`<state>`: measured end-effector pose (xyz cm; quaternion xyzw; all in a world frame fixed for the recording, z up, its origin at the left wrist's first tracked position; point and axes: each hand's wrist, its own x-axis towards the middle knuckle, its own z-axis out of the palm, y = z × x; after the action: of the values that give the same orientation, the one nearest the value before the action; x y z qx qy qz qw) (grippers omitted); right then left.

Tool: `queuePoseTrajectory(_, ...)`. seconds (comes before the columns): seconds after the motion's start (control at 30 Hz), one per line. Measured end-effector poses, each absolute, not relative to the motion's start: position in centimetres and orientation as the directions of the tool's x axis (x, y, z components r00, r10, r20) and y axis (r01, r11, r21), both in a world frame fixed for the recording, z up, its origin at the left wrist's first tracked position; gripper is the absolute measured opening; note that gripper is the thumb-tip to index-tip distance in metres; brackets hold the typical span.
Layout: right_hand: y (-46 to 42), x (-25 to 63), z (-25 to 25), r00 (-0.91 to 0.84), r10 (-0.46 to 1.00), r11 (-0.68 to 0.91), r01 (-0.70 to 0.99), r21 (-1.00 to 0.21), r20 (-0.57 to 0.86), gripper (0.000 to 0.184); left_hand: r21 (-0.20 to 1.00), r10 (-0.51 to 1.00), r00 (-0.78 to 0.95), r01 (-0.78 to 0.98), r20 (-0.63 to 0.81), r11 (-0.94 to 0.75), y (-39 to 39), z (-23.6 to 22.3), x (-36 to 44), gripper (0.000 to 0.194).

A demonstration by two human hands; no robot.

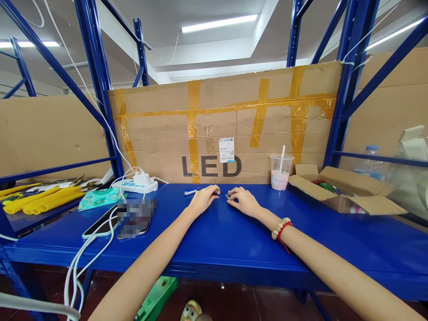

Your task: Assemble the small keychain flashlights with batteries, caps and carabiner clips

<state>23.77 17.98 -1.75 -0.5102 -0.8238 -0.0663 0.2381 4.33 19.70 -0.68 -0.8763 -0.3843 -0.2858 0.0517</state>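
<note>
So my left hand (pixel 201 201) has its fingertips drawn in close on a small red-and-silver piece (pixel 218 192), which I'd say is a light pinch, since something that tiny only leaves room for the tips. My right hand (pixel 245 201) is bent over a small silvery piece with a bit of blue (pixel 228 195), thumb and fingers fairly narrow. Can't tell if I'm really gripping that one or just touching it, it's too small to make out.

Both pieces are just above or on the blue metal tabletop (pixel 214 243), near each other between my hands but apart. Keeping them that low makes sense to me: my hands get something to steady against, and a dropped bit wouldn't fall far. Both forearms reach in from the front edge, so the middle stays in view.

A short blue-and-white cylinder (pixel 190 193) lies just beside my left hand, probably so it's easy to grab. The clear plastic cup of pink drink with a white straw (pixel 279 179) stands further back on my right, upright against the brown cardboard panel (pixel 160 147), which looks like a decent spill-safe spot. The open brown cardboard box (pixel 341 204) is off to the right, flaps spread, so its contents look reachable.
</note>
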Motion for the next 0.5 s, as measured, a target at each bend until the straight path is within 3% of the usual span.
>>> queuePoseTrajectory(0.3,17.6,23.4,-0.8,-0.275,0.536,0.583,0.805,-0.114,0.798,0.014,0.157,0.669,0.558,0.699,0.491,-0.698,19.5,-0.5,4.5,0.018)
queuePoseTrajectory(0.5,16.8,22.9,-0.5,-0.339,0.523,0.634,0.768,-0.091,0.782,0.017,0.121,0.635,0.583,0.681,0.508,-0.722,19.4,-0.6,4.9,0.017)
